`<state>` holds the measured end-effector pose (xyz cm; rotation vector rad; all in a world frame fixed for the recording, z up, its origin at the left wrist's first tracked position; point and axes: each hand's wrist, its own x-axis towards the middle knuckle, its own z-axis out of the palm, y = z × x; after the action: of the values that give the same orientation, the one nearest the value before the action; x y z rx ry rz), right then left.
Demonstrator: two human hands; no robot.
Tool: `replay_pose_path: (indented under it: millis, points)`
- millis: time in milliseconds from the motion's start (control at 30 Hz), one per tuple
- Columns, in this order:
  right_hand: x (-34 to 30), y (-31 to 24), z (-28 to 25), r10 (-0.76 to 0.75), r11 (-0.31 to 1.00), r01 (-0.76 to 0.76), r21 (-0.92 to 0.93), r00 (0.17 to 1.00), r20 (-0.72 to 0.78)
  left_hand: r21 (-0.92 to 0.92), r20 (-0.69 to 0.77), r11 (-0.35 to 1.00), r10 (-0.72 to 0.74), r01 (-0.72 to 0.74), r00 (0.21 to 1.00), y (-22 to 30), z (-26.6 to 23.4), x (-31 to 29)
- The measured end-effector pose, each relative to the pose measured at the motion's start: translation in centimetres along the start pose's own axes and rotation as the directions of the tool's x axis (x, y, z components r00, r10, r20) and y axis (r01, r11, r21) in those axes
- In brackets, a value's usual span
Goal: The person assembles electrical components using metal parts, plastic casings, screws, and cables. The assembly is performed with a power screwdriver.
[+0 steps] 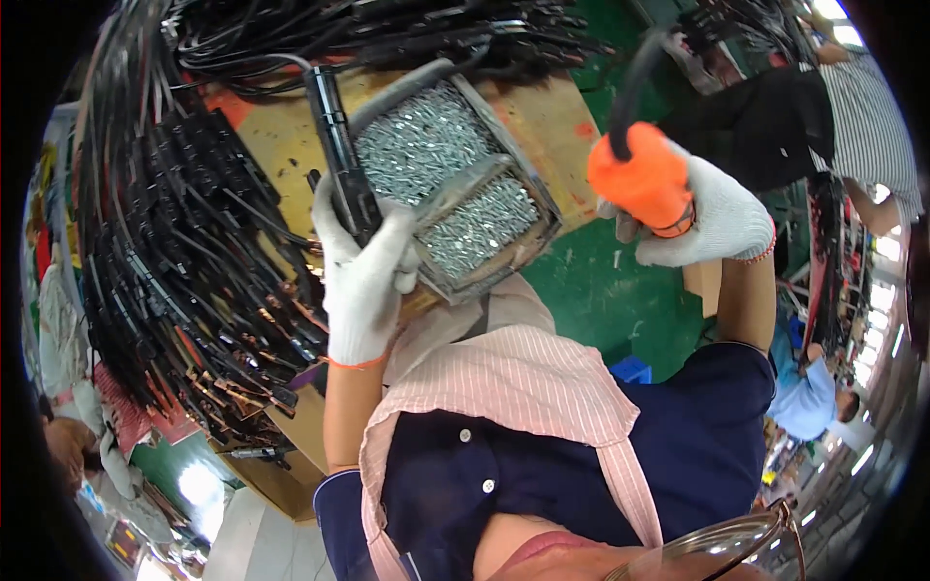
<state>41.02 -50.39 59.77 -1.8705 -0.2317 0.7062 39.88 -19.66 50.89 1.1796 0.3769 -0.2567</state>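
My left hand [363, 276], in a white knit glove with an orange cuff, is closed round the lower end of a long black plastic part [339, 145]. That part stands up from my grip, beside the screw tray, and a dark cable runs near its top. Off to the right, my right hand [712, 208], gloved in white too, grips an orange tool [644, 179] with a thick black cord or hose rising from it. The tool's working end is not visible. Between my hands sits a divided wooden tray [513, 150] holding small silvery screws [426, 136] in two compartments.
A large heap of black cabled parts [184, 242] with copper-coloured ends covers the table's left. More black cables [387, 39] lie along the far edge. The yellowish tabletop [552, 116] shows beside the tray, above a green floor [601, 300]. Other people [804, 387] are at right.
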Motion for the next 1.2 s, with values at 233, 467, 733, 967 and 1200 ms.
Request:
replay_pose_path:
  millis: [233,467,733,967,1200]
  points:
    - [-4.3,3.0,-0.2,0.113,0.986,-0.079,0.147,0.965,-0.235,-0.182,0.04,0.979,-0.082,0.088,0.996,-2.4,0.2,0.2]
    - [-4.9,3.6,-0.6,-0.107,0.934,0.264,0.24,0.848,-0.519,-0.224,0.098,0.972,-0.055,0.076,0.994,-3.4,0.1,0.1]
    - [0.0,2.0,-1.9,-0.517,0.351,0.727,0.59,0.676,-0.525,-0.522,0.153,0.839,-0.082,0.151,0.985,-4.4,-0.9,-0.9]
    - [9.3,1.8,1.6,-0.378,0.041,0.743,0.668,0.631,-0.677,-0.554,0.094,0.813,-0.15,0.176,0.984,-5.8,-2.3,-1.0]
    - [15.8,5.0,3.6,-0.325,0.099,0.808,0.581,0.578,-0.749,-0.388,0.006,0.914,-0.128,0.12,0.992,-5.1,-1.1,-1.1]
